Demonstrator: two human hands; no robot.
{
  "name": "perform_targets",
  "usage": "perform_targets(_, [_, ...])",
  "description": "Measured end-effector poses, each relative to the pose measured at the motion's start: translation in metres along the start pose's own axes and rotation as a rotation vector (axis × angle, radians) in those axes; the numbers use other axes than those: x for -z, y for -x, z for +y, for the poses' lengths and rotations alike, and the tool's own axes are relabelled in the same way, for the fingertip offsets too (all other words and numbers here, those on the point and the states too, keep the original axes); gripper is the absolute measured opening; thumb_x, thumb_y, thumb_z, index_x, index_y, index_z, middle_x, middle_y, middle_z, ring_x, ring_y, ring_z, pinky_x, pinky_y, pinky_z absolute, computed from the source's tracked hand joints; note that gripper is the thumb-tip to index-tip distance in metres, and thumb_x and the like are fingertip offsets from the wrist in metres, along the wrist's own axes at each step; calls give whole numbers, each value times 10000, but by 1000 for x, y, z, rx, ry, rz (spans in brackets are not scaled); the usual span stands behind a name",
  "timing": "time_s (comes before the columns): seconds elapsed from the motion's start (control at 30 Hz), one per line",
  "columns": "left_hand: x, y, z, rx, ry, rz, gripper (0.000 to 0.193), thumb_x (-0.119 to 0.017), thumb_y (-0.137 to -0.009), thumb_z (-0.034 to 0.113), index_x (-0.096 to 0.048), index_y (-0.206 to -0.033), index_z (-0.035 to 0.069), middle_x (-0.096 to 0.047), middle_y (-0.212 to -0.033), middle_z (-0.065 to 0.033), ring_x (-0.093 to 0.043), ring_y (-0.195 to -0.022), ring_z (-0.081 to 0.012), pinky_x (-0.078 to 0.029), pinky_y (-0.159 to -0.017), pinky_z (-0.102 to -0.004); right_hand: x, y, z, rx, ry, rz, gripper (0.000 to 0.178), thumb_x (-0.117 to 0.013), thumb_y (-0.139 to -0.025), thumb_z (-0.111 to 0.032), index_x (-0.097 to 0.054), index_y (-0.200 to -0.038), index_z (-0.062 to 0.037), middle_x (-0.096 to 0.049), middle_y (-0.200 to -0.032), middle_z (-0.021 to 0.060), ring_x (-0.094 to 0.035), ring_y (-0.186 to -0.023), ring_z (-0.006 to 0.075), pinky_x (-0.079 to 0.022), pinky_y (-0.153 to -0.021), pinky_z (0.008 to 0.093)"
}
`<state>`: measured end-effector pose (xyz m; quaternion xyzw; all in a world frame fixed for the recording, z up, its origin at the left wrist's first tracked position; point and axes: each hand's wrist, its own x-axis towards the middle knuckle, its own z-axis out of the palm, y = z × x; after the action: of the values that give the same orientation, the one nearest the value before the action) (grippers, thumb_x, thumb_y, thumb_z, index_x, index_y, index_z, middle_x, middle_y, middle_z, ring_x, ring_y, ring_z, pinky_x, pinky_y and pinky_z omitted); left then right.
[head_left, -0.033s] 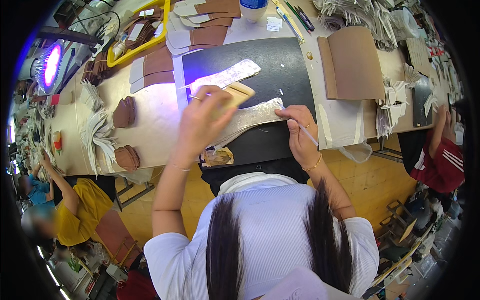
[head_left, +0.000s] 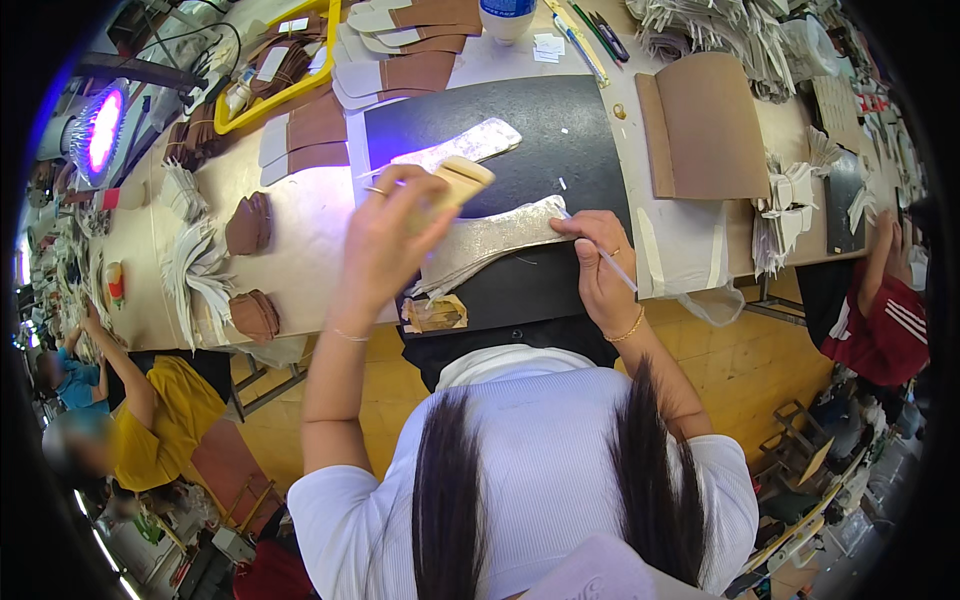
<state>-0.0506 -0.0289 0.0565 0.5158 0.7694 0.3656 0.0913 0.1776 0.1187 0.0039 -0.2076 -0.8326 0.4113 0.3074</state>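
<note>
My left hand [head_left: 393,235] is closed around a pale yellow block [head_left: 466,178] with a dark line across its end. It is over the left part of a stack of whitish, shiny, curved strips [head_left: 495,240], fanned at their lower left end. The stack lies on a black work board [head_left: 560,120]. My right hand [head_left: 604,268] pinches a thin whitish stick [head_left: 618,268], its fingertips touching the stack's right end. Behind my left hand lies another whitish speckled piece [head_left: 470,145], partly hidden. A worn tan patch [head_left: 435,313] sits at the board's near left corner.
Brown-and-white cut pieces [head_left: 405,75] lie behind the board, beside a yellow tray [head_left: 325,70]. A lit lamp [head_left: 100,125] stands at far left. At right are a brown folder-like sheet [head_left: 705,130] and white bundles [head_left: 785,215]. Other people work on both sides.
My left hand with the pale block has shifted a little left and toward me, baring more of the strips' left end. The right hand stays put.
</note>
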Motion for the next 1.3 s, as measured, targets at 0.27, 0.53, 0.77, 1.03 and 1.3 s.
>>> perform_targets(0.27, [-3,-43,-31,-133,-111,-35,224,-786,-851,160,-694,-1029,59,-669,-1106,-92,-671,-939,-293,-541,-809,-362,-2,-8,-4,86,49,44,241,-533,-1055,-246,-672,-1047,-50,-664,-962,115,-624,-895,285,-465,-858,378])
perform_targets(0.53, [-23,-48,-38,-185,-49,17,219,-816,-833,168,-756,-1011,56,-724,-1115,-94,-709,-900,-243,-572,-764,-335,1,-2,8,-15,-92,124,222,-517,-1068,-221,-652,-1073,-45,-674,-964,111,-644,-900,276,-472,-869,370])
perform_targets(0.77, [-41,1,3,-346,-101,-140,213,-833,-781,177,-786,-964,81,-730,-1117,-81,-677,-935,-259,-558,-811,-369,-5,-3,7,-96,-234,142,227,-500,-1081,-185,-625,-1099,3,-632,-1003,136,-691,-887,225,-540,-810,313])
perform_targets(1.03, [-59,3,6,-384,-158,-97,214,-831,-773,186,-784,-965,103,-729,-1115,-53,-644,-922,-233,-521,-795,-355,-2,-4,5,-136,-289,117,272,-449,-1103,-193,-608,-1125,27,-581,-1087,122,-734,-964,229,-544,-818,291])
perform_targets(1.3, [-62,2,6,-404,-160,-84,210,-824,-781,178,-775,-970,101,-725,-1129,-51,-641,-927,-230,-504,-790,-355,-3,-3,6,-169,-284,132,224,-505,-1079,-171,-644,-1094,4,-647,-1018,116,-711,-905,212,-530,-819,324])
